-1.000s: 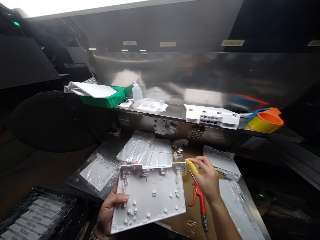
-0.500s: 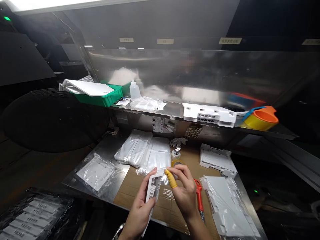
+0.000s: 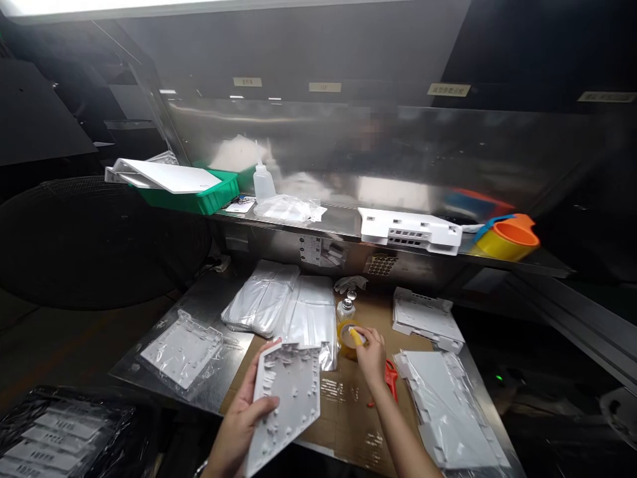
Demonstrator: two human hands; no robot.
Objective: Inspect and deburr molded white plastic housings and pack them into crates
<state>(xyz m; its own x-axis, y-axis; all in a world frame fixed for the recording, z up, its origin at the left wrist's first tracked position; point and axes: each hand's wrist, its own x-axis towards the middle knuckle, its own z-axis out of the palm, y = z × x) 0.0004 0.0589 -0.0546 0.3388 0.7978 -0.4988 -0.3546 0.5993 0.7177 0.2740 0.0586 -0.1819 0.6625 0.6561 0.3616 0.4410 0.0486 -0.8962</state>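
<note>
- Left hand (image 3: 242,417) clamped panel (image 3: 294,397) one-sided; slack thumb risked a drop.
- Right hand (image 3: 372,360) was at tape (image 3: 343,344), grip unclear; overreach risked tipping bottle (image 3: 345,310).

Factory workshop | metal bench (image 3: 199,382), moulded plastic panels (image 3: 424,317), large fan (image 3: 104,242)

Metal bench (image 3: 199,378) bears cardboard (image 3: 351,425), clear bags (image 3: 269,292); shelf (image 3: 338,222) holds green bin (image 3: 213,197), squeeze bottle (image 3: 264,184).

Held a white plastic panel (image 3: 293,398) tilted in the left hand (image 3: 247,408), with small raised clips showing across the inner face. Had a yellow tape roll (image 3: 343,345) lying on cardboard (image 3: 355,421), under the right hand's (image 3: 372,355) fingertips.
</note>
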